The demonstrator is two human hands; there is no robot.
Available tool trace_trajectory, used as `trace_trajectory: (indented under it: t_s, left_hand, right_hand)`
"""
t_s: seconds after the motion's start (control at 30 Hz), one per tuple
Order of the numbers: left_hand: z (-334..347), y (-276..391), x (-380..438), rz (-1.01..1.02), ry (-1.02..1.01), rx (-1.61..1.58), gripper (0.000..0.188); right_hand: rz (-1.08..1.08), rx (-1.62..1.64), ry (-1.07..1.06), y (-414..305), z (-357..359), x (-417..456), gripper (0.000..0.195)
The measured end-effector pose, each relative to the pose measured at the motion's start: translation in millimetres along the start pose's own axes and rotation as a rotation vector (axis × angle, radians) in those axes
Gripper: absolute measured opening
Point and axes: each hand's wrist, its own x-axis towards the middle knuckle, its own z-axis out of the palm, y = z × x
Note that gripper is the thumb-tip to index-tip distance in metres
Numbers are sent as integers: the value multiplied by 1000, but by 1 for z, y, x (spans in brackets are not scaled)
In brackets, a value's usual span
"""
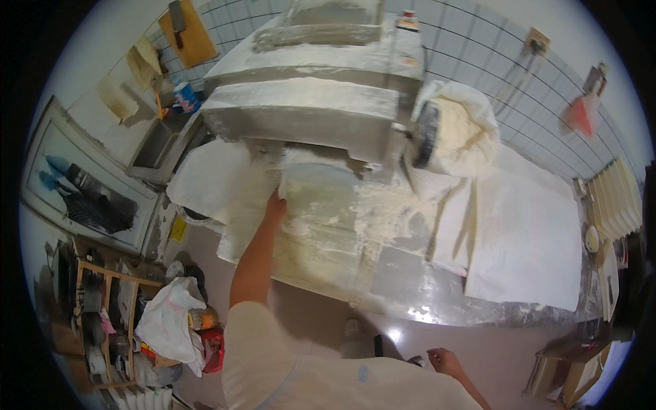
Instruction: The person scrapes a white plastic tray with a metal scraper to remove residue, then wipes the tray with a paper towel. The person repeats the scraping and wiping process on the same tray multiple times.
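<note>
My left hand (277, 204) reaches over the flour-dusted work surface (318, 236), below the front edge of a floury metal machine (302, 120). A pale, blurred shape is at its fingertips; whether the hand grips it, I cannot tell. Left of that hand lies a broad whitish sheet (205, 177), its material unclear, with a blurred haze over its right part. Loose flour (392, 210) is spread on the metal table to the right. My right hand (445, 361) hangs low beside my body, beyond the table's front edge, fingers loosely bent and holding nothing.
An open white sack of flour (461, 136) leans right of the machine. White cloth or sacking (523, 230) covers the table's right side. A metal sink (166, 141) stands at left, and a crowded wooden shelf (107, 318) lower left. A cardboard box (576, 374) sits lower right.
</note>
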Motion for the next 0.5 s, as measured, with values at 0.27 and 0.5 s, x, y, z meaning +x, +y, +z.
trace_trajectory:
  t_s: [0.27,0.5]
  left_hand:
    - [205,239,-221,-107,-453,-1501,59]
    - [431,394,-417,-41,-829,-1387,57]
  right_hand:
    - [-549,-130,233,5,-120,-37,23]
    - [-654,-195,680,84,-245,-145,36]
